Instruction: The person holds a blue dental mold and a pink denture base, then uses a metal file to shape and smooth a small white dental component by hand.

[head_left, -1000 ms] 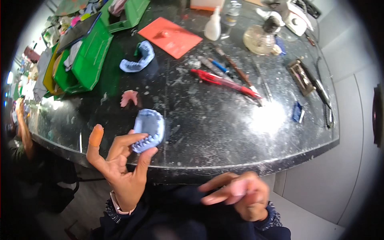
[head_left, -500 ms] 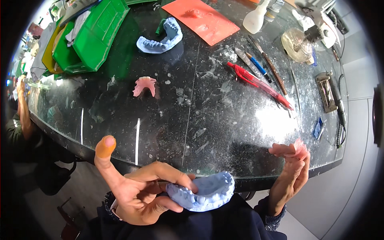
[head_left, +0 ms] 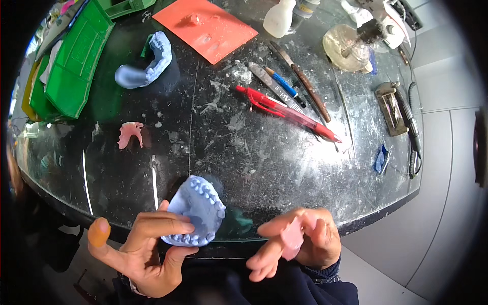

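Note:
At the table's near edge, my left hand (head_left: 152,254) grips a blue plaster dental cast (head_left: 201,216), its thumb and a finger on the rim. The cast is tilted with its row of teeth facing up and right; one finger of this hand, capped in orange, sticks out to the left. To the right, my right hand (head_left: 310,239) pinches a thin pink denture plate (head_left: 292,238) between its fingers, apart from the cast. A smaller pink denture plate with teeth (head_left: 131,134) lies on the table, and a second blue dental cast (head_left: 157,61) rests farther back.
A red pen (head_left: 290,114), a blue pencil (head_left: 284,84) and brown-handled tools (head_left: 305,84) lie right of centre. Behind are a red wax sheet (head_left: 206,28), a white bottle (head_left: 279,18) and a glass burner (head_left: 345,48). Green bins (head_left: 81,61) stand at left, a handpiece (head_left: 406,114) at right.
My right hand has come left and closer to the cast with the pink plate. My left hand has turned the cast so its teeth show more. The whole view has shifted.

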A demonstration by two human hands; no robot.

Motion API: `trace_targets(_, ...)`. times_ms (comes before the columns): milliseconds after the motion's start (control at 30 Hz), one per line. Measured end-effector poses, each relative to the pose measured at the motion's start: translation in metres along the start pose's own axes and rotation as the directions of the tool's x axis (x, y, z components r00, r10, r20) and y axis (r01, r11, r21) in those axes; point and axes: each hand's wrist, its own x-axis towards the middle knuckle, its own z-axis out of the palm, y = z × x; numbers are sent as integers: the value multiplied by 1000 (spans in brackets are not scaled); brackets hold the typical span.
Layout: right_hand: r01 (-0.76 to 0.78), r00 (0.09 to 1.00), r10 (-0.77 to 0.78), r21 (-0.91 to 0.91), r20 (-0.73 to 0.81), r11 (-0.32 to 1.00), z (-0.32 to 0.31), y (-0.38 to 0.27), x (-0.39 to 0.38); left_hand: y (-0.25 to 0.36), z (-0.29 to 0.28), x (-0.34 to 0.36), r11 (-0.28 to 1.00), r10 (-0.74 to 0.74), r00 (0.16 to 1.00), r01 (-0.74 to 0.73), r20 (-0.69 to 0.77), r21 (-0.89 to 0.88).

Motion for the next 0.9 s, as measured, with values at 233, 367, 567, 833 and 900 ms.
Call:
trace_targets(233, -164, 983, 135, 258, 126, 952, -2, 10, -5, 2, -2, 0, 988, 74, 994, -85, 86, 128)
trace_targets(367, -230, 955, 185, 184, 234, 956, -4, 12, -4, 5, -13, -6, 932, 328, 937, -342, 123, 122)
trace_targets(567, -274, 915, 233, 85, 329, 958, -9, 19, -2, 7, -9, 43, 888, 455, 741, -335, 494, -315)
trace_targets(833, -405, 842, 322, 115, 432, 907, -3, 24, -1, 12, 7, -9, 944, 278, 927, -215, 253, -248)
trace_targets(900, -384, 893, 343, 94, 291, 919, 4, 20, -3, 28, 25, -21, 983, 69, 997, -73, -25, -167)
